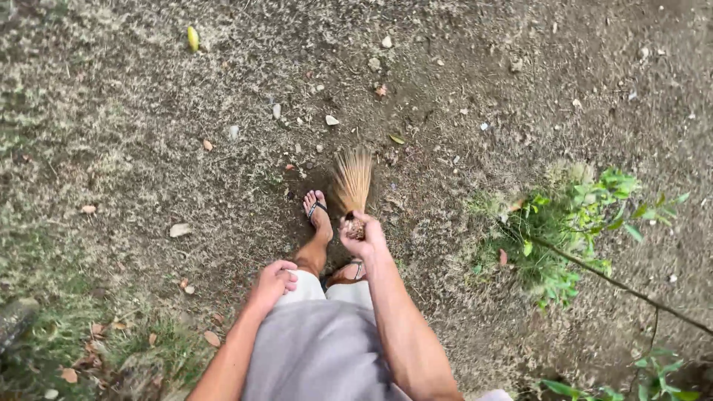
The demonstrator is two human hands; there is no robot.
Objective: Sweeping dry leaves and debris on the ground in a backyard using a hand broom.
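So the right hand (362, 236) is wrapped tight around the bound end of a stick broom (352, 182), the kind made of thin straw-coloured ribs. The grip sits right at the handle end, and the broom's long axis runs straight away from it, forward and slightly left, fanning out so the bristle tips touch the bare dirt ground (460, 82) just ahead of the left foot in its flip-flop (316, 208). The left hand (273, 281) holds nothing; its fingers are curled loosely and it rests on the thigh of the grey shorts (319, 349), so the right is the only hand on the broom. Scattered dry leaves (179, 230) and small stones (331, 119) lie beyond the bristles and off to the left, and a small green sapling (575, 215) stands well apart on the right.
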